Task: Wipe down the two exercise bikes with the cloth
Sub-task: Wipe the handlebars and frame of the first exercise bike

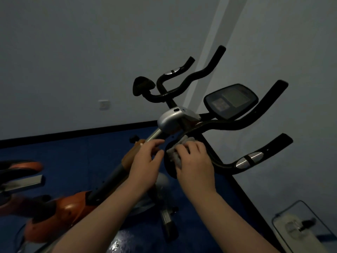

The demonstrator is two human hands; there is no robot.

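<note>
Blue floor (76, 157), kinda shiny. Orange exercise bike (73, 203) standing on it, plus a flat white mop (300, 227) lying near the wall.

A small indoor exercise room is shown, dimly lit. An exercise bike (175, 123) with black curved handlebars (242, 123) and a console screen (230, 101) is placed close to a corner of plain pale walls (73, 52). The floor (73, 157) is covered in blue matting edged by a dark skirting (91, 131). Part of a second orange bike (21, 168) is seen at the left, and a wall socket (104, 104) behind.
</note>
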